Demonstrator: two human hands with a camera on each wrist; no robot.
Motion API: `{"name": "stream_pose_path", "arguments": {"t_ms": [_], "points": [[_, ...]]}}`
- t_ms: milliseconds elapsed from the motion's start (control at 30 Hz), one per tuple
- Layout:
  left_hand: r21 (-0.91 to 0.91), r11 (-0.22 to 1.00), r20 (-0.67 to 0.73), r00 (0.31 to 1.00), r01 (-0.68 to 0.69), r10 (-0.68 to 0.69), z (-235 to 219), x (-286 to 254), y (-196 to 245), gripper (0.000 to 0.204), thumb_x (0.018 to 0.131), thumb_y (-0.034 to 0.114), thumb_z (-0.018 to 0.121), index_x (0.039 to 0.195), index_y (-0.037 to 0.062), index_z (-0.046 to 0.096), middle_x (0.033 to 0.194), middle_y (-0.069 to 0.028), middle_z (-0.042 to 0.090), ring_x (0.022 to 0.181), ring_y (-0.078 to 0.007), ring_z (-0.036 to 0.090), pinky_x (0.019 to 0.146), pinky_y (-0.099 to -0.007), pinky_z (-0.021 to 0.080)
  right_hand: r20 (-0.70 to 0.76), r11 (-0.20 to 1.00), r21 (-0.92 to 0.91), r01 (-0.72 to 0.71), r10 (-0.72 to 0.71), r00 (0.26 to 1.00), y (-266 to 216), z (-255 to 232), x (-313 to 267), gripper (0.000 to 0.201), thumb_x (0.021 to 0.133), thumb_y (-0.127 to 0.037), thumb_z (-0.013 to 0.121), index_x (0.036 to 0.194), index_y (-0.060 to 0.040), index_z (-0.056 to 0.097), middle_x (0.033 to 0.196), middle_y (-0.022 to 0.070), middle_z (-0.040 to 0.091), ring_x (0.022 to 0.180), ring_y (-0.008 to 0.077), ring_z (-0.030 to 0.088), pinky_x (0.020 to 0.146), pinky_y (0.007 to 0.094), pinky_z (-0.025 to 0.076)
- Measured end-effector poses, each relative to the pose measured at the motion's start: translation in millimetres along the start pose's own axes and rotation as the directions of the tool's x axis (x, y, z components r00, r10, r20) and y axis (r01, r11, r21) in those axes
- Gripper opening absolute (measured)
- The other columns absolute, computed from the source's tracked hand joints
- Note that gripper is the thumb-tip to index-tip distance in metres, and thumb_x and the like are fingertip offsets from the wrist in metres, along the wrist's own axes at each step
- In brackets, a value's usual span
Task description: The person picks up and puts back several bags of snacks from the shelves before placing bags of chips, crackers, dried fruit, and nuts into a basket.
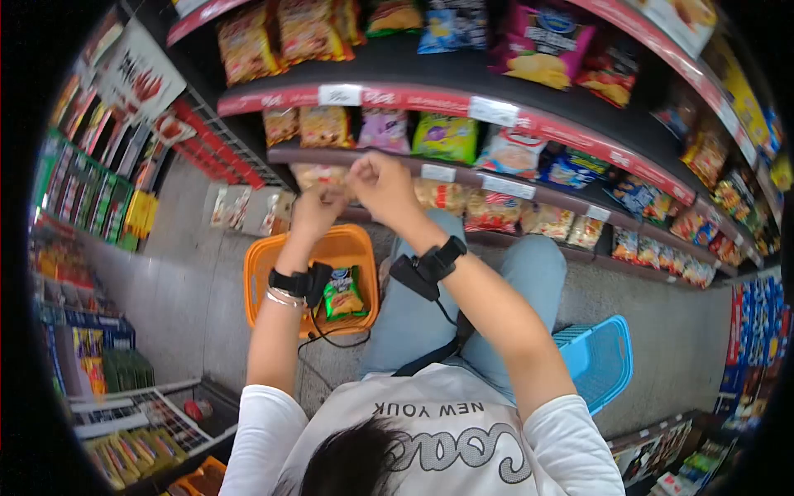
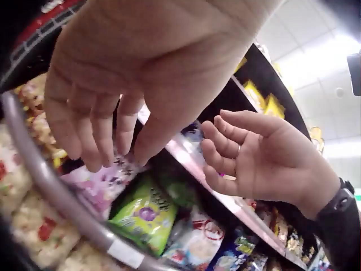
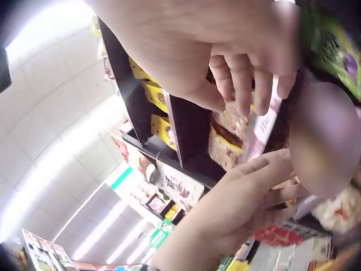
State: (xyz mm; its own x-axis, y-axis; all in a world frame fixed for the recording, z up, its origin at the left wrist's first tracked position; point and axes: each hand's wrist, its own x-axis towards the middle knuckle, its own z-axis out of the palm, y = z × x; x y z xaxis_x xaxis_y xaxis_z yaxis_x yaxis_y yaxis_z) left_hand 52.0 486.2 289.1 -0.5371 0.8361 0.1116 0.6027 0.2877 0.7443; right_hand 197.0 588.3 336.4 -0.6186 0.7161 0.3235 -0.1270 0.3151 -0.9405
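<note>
Side by side in front of the lower snack shelves, my left hand (image 1: 318,211) and right hand (image 1: 385,188) hold nothing. In the left wrist view the fingers of my left hand (image 2: 135,73) hang loosely bent, overlapping a pink snack bag (image 2: 101,183). Beside that bag sits a green snack bag (image 2: 148,217) with a purple emblem. My right hand (image 2: 265,164), palm showing, has its fingers relaxed and a ring on one. The right wrist view shows my right hand (image 3: 208,51) with fingers drooping above my left hand (image 3: 237,206).
An orange basket (image 1: 254,285) with a green snack bag (image 1: 343,293) in it stands on the floor at my left. A blue basket (image 1: 624,351) stands at my right. Shelves with red price strips (image 1: 413,101) curve ahead, filled with snack bags. More goods racks (image 1: 91,182) line the left.
</note>
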Motion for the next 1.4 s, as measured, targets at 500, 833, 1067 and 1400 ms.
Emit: {"name": "stream_pose_path", "arguments": {"t_ms": [500, 833, 1067, 1400], "points": [[-0.13, 0.714, 0.136, 0.726, 0.688, -0.674, 65, -168, -309, 0.038, 0.07, 0.023, 0.073, 0.095, -0.0044, 0.065, 0.087, -0.016, 0.069, 0.078, -0.019, 0.066, 0.067, -0.0304, 0.051, 0.308, 0.846, -0.285, -0.451, 0.527, 0.792, 178, 175, -119, 0.026, 0.078, -0.017, 0.07, 0.092, -0.0008, 0.056, 0.082, 0.0138, 0.064, 0.078, 0.0265, 0.064, 0.068, 0.0358, 0.05], [-0.365, 0.508, 0.248, 0.608, 0.78, -0.754, 154, -202, -404, 0.088, 0.056, 0.045, 0.083, 0.117, -0.0089, 0.049, 0.097, -0.0227, 0.065, 0.09, -0.0292, 0.063, 0.076, -0.0383, 0.05, 0.179, 0.666, -0.467, -0.582, 0.716, 0.675, 251, 189, -147, 0.03, 0.078, -0.022, 0.066, 0.098, -0.0026, 0.055, 0.081, 0.0151, 0.066, 0.078, 0.0304, 0.065, 0.069, 0.0393, 0.05], [-0.12, 0.59, 0.25, 0.599, 0.798, -0.76, 142, -160, -335, 0.07, 0.056, 0.036, 0.084, 0.108, -0.0047, 0.058, 0.097, -0.0161, 0.065, 0.089, -0.0259, 0.061, 0.08, -0.0372, 0.05, 0.193, 0.626, -0.452, -0.636, 0.765, 0.615, 253, 196, -145, 0.028, 0.078, -0.023, 0.067, 0.095, -0.0035, 0.057, 0.08, 0.0136, 0.067, 0.077, 0.0305, 0.065, 0.069, 0.0404, 0.05], [-0.044, 0.586, 0.332, 0.565, 0.809, -0.755, 170, -159, -380, 0.057, 0.065, 0.033, 0.079, 0.106, -0.0015, 0.058, 0.086, -0.0149, 0.063, 0.076, -0.0236, 0.06, 0.067, -0.0369, 0.048, 0.203, 0.556, -0.448, -0.7, 0.826, 0.525, 252, 191, -135, 0.031, 0.084, -0.028, 0.064, 0.1, -0.0033, 0.055, 0.091, 0.0162, 0.065, 0.087, 0.0325, 0.063, 0.076, 0.04, 0.05]]}}
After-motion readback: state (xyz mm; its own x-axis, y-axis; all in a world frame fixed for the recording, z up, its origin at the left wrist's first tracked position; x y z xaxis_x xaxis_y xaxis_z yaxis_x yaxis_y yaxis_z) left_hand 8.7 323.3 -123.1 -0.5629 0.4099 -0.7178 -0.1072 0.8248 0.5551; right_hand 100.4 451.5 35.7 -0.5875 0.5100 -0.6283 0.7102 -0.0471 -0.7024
